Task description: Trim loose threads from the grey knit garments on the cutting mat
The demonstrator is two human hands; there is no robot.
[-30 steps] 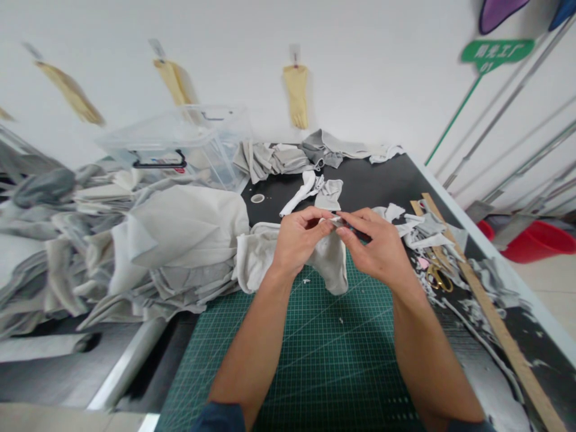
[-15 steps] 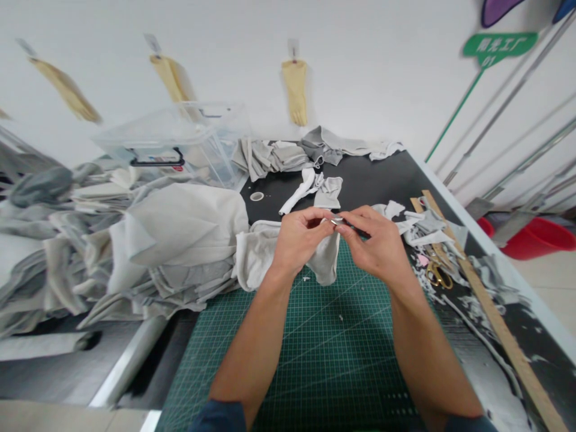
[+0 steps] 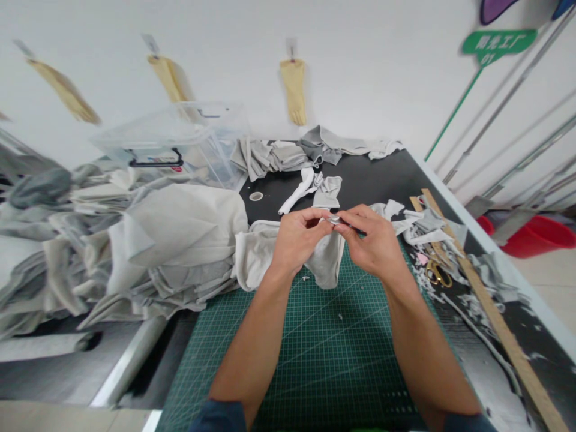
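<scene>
My left hand [image 3: 297, 240] and my right hand [image 3: 372, 243] meet above the far end of a green cutting mat [image 3: 315, 354]. Both are closed in a pinch on the top edge of a light grey piece of cloth [image 3: 324, 261] that hangs down to the mat. Between the fingertips of my right hand shows a small shiny metal thing [image 3: 335, 220]; I cannot make out what it is. More of the same grey cloth [image 3: 254, 252] lies just left of my left hand.
A big heap of grey and white fabric [image 3: 112, 246] fills the left. A clear plastic box [image 3: 171, 150] stands behind it. Folded cloth [image 3: 288, 153] lies at the back. Gold-handled scissors [image 3: 434, 273], a wooden ruler [image 3: 490, 312] and scraps lie right. A red bucket [image 3: 535, 237] sits beyond the table edge.
Both hands stay together at the cloth's edge. The hanging cloth has been drawn up a little and the fingers have shifted slightly along its edge.
</scene>
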